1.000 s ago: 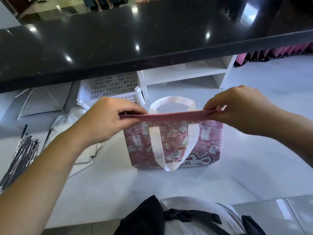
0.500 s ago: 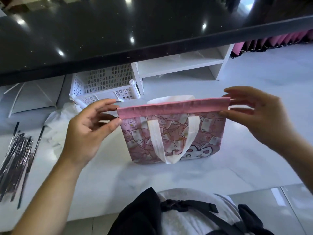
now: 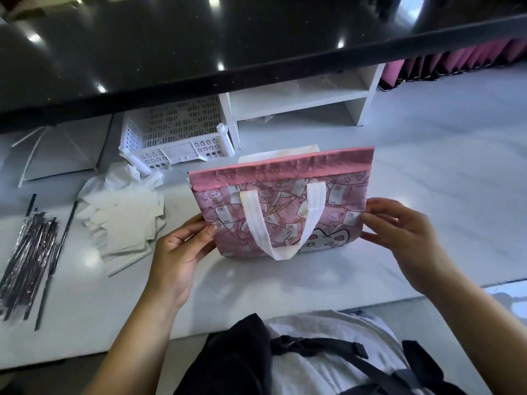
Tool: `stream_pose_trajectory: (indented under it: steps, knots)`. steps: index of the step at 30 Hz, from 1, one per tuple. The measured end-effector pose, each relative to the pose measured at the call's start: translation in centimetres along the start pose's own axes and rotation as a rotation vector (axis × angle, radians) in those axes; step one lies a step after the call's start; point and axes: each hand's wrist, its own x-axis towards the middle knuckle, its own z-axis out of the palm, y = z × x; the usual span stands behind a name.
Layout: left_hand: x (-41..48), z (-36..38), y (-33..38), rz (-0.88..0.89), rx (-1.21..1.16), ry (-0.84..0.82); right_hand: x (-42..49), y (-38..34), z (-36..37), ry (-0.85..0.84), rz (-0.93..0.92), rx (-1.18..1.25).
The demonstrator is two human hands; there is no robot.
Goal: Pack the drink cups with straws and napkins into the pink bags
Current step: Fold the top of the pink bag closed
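A pink printed bag (image 3: 285,212) with white handles stands upright on the white counter (image 3: 442,172), its pink top strip folded shut. My left hand (image 3: 179,252) holds its lower left side, thumb on the front. At the bag's lower right side, my right hand (image 3: 399,232) holds the edge between fingers and thumb. A bundle of wrapped straws (image 3: 28,252) lies at the far left. White napkins (image 3: 125,220) are piled left of the bag. What is inside the bag is hidden, and no cup shows.
A white perforated basket (image 3: 176,138) lies tipped behind the napkins. Beside it stands a white shelf unit (image 3: 299,101) under a black glossy counter ledge (image 3: 199,38). More pink bags (image 3: 456,64) stand in a row at the back right.
Both hands let go of the bag's top strip and dropped to its lower sides. The top strip now stays folded shut.
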Motion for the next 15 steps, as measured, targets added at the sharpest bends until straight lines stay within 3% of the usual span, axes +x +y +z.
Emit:
stream_pose_trajectory:
  steps: [9, 15]
  knots:
    - [-1.1, -0.6, 0.4, -0.021, 0.015, -0.040, -2.3, -0.1, -0.6, 0.003, 0.049, -0.009]
    - [-0.6, -1.1, 3.7, 0.154, 0.098, -0.045, -1.9, -3.5, -0.7, 0.039, -0.107, -0.093]
